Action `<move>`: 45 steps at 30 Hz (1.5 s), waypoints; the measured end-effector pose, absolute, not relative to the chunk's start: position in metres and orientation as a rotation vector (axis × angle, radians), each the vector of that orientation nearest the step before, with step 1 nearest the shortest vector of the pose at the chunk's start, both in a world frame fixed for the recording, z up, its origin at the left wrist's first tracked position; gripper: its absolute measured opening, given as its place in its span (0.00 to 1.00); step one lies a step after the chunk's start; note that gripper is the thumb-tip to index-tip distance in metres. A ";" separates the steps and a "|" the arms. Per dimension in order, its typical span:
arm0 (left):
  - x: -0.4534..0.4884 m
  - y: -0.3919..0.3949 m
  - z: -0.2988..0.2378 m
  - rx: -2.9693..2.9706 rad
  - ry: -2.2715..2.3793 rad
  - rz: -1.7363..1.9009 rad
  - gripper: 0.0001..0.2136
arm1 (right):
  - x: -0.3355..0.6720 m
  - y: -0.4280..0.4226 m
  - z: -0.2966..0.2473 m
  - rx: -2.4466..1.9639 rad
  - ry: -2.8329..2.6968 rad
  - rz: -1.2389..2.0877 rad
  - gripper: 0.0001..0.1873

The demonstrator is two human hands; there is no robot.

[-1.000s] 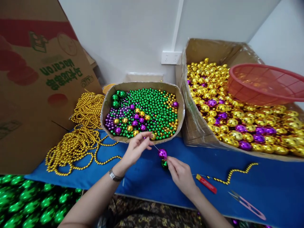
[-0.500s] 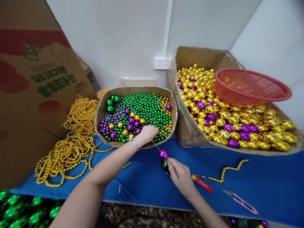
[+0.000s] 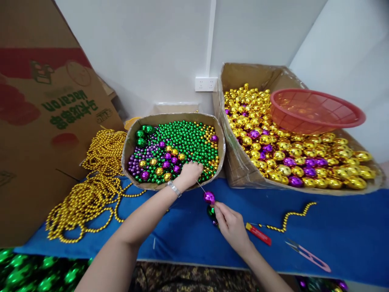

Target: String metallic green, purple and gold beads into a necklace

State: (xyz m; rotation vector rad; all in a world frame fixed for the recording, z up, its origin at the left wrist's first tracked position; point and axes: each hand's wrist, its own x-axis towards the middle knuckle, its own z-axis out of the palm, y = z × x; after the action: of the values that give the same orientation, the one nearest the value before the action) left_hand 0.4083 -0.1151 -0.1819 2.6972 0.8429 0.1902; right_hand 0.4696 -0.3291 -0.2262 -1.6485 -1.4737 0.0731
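**Right hand (image 3: 231,223) pinches at the purple ball (image 3: 209,197); left hand (image 3: 191,173) sits over the bead box (image 3: 127,152)**

We see the right thumb and forefinger pressed together at the lower edge of the purple ball, with hardly any gap between them. The ball is between the two hands, above the blue cloth (image 3: 188,239) and just beyond the near rim of the bead box. A green ball (image 3: 210,211) hangs right below it, partly covered by the right fingers.

From the purple ball we follow a thin thread (image 3: 201,186) slanting up to the underside of the left hand. That hand is bent inward over the near edge of the box, its back toward us, among small green beads (image 3: 185,136). Its fingertips are hidden, so we cannot tell whether they are apart or closed, or on what.

Near the right hand we find a red and yellow tool (image 3: 259,235) on the cloth, then a short gold strand (image 3: 284,224) and pink-handled snips (image 3: 308,254).
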 end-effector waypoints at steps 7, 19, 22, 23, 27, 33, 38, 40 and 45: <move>0.354 -0.126 -0.169 1.403 0.666 0.630 0.12 | 0.467 -0.331 -0.227 -1.666 -1.446 0.090 0.10; 0.318 -0.151 -0.170 0.919 0.614 0.713 0.12 | 0.459 -0.326 -0.229 -1.644 -1.559 0.086 0.11; 0.314 -0.152 -0.171 0.964 0.613 0.708 0.12 | 0.460 -0.325 -0.228 -1.651 -1.584 0.074 0.12; 0.313 -0.153 -0.171 0.984 0.615 0.706 0.12 | 0.460 -0.325 -0.228 -1.655 -1.592 0.064 0.12; 0.310 -0.155 -0.169 1.025 0.606 0.689 0.12 | 0.459 -0.325 -0.227 -1.666 -1.614 0.032 0.14; 0.309 -0.155 -0.168 0.983 0.602 0.675 0.12 | 0.461 -0.325 -0.229 -1.657 -1.644 0.017 0.14; 0.308 -0.157 -0.170 1.127 0.638 0.736 0.12 | 0.462 -0.325 -0.233 -1.680 -1.675 -0.054 0.14; 0.309 -0.161 -0.169 1.257 0.662 0.746 0.12 | 0.460 -0.323 -0.234 -1.692 -1.680 -0.107 0.15; 0.310 -0.168 -0.165 1.405 0.555 0.589 0.18 | 0.455 -0.317 -0.230 -1.642 -1.605 -0.017 0.14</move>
State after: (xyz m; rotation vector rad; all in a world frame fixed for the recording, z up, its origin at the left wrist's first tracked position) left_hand 0.3102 -0.1681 -0.1651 1.4046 0.5553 0.5892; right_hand 0.4552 -0.3169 -0.2296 -1.6418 -1.6046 -0.0168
